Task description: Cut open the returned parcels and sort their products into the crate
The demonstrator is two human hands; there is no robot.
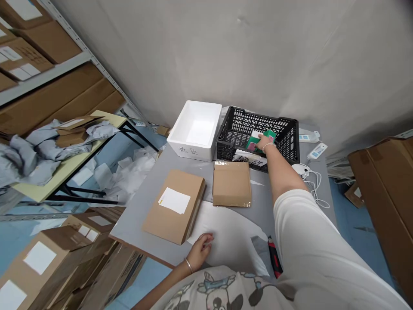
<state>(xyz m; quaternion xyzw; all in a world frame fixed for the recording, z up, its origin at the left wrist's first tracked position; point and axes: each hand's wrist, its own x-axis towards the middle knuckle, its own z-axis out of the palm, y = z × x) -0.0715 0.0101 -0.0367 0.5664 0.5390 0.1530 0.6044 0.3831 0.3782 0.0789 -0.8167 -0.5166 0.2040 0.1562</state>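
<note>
Printed shirt fabric (222,290) lies nearest; beside it the left hand (200,251) curls loosely, holding nothing visible. The right hand (263,142) seems to have a narrow grip on a green box (252,142) inside the black crate (294,135), so handling looks unfinished; 2 cartons (174,206) (231,185) lie closed on the surface (137,221).

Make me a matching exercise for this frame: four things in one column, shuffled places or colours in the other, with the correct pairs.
Things
1. right hand
2. left hand
3. box cutter
4. foam box

Descriptions
A. red and black, lying on the table
B. reaching into the black crate, at the green packaging
C. white, with dark handwriting on its front
D. fingers loosely curled, near the labelled carton

Pairs: 1-B, 2-D, 3-A, 4-C
</note>
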